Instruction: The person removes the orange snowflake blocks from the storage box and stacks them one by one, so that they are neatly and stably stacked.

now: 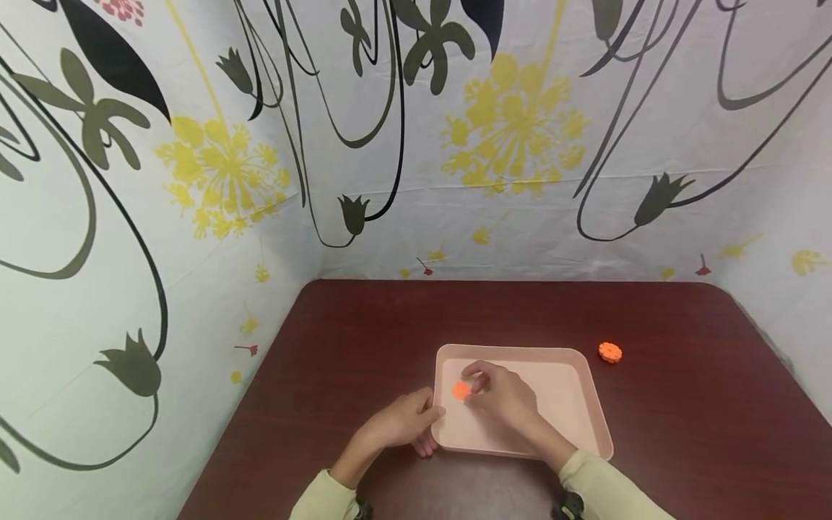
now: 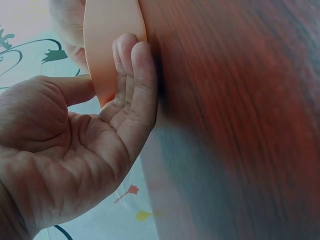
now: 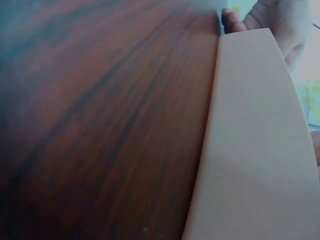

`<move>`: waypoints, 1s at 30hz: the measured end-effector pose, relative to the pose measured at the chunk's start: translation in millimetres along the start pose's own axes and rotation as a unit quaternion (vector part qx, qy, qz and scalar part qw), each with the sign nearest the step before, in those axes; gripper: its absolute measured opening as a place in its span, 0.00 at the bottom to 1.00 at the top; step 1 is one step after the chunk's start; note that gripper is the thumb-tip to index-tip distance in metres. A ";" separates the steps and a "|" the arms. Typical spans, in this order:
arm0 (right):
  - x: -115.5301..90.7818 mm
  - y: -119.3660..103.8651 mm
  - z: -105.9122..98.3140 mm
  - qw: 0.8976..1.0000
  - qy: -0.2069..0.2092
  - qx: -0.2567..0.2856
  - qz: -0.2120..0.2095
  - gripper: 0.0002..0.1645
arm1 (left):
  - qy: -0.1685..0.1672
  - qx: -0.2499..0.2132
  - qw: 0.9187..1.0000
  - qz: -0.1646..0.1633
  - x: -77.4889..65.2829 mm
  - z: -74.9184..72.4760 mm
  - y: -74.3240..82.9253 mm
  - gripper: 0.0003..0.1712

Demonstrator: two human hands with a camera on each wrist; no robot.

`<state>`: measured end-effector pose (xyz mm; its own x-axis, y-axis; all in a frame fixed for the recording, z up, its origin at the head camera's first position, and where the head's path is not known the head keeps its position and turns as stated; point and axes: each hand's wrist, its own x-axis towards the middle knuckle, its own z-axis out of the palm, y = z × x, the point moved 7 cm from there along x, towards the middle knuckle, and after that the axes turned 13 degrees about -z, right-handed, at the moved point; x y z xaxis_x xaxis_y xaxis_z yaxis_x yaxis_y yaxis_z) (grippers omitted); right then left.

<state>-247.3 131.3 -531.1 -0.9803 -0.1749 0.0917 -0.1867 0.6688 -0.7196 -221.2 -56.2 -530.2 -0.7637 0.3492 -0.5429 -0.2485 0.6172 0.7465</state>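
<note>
My left hand [image 1: 406, 420] holds the left side of a shallow peach tray [image 1: 552, 372]. In the left wrist view, the thumb of that hand [image 2: 75, 145] lies at the rim and its fingers lie along the outer wall. Over the inside of the tray, my right hand [image 1: 503, 393] has curled fingers. Its thumb and fingertips are at the right edge of a small bright orange disc [image 1: 461, 391]; whether they pinch it is unclear. Mostly the tray's outer wall [image 3: 255, 135] fills the right wrist view, so the right fingers' work is hidden there.
Right of the tray, several small orange flower-shaped pieces [image 1: 609, 352] sit together on the dark red-brown table [image 1: 377, 332]. White cloth with a floral print [image 1: 416, 217] hangs along the table's back and sides.
</note>
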 end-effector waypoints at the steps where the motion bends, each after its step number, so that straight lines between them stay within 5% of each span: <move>1: 0.6 -0.2 0.7 1.000 0.001 -0.006 -0.001 0.23 | 0.001 0.001 1.000 -0.001 -0.1 0.2 0.3 0.12; 12: 3.7 -2.4 7.1 0.999 -0.003 -0.048 -0.013 0.18 | -0.004 -0.002 1.000 0.001 -0.6 0.5 1.5 0.13; 30: 1.3 -0.5 1.8 0.998 0.036 -0.035 -0.040 0.21 | 0.005 0.002 1.000 0.002 0.1 2.5 -0.5 0.13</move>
<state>-248.4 129.5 -531.8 -0.9636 -0.1799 0.1979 -0.2667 0.7046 -0.6576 -219.7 -54.7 -531.6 -0.7704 0.3456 -0.5358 -0.2430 0.6177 0.7479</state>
